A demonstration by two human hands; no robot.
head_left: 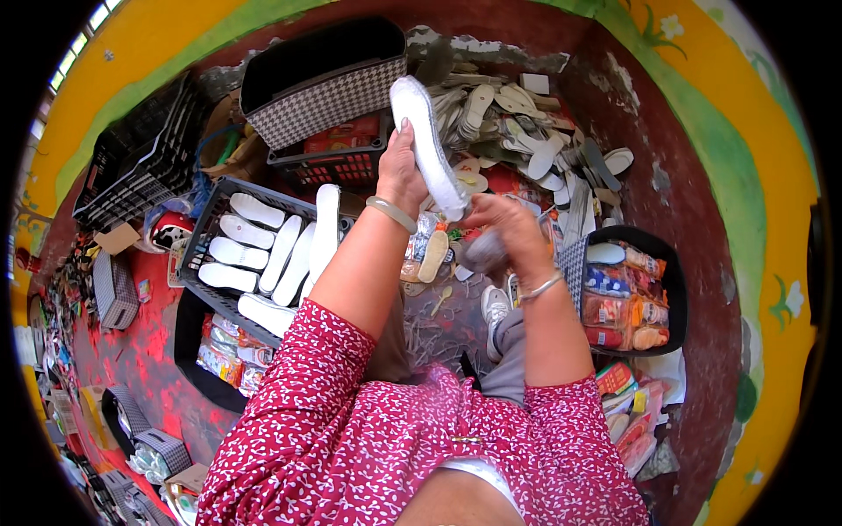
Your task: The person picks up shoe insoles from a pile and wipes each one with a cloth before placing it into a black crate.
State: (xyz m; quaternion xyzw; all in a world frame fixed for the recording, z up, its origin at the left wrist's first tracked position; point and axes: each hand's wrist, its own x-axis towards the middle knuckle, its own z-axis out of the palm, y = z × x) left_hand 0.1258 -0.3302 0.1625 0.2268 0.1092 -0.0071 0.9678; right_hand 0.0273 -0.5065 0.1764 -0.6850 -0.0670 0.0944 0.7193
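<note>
My left hand [403,174] is closed around a thick white shoe insole [424,136], held up and tilted with its rounded toe end at the top. Its lower end has a fuzzy, frayed edge. Beside that end my right hand [511,230] is closed, fingertips at the insole's edge. Below its palm a grey rounded thing [484,252] is blurred, and I cannot make out what it is. A dark plastic crate [230,186] by my left forearm holds several more white insoles [244,231] laid in rows.
A heap of loose soles [526,131] lies by the far wall. Behind my left hand stands a houndstooth bin [329,110]. Stacked black crates [132,162] are at left. A dark bin of wrapped insoles [627,294] sits at right. Scraps and a spoon [441,301] lie on the floor.
</note>
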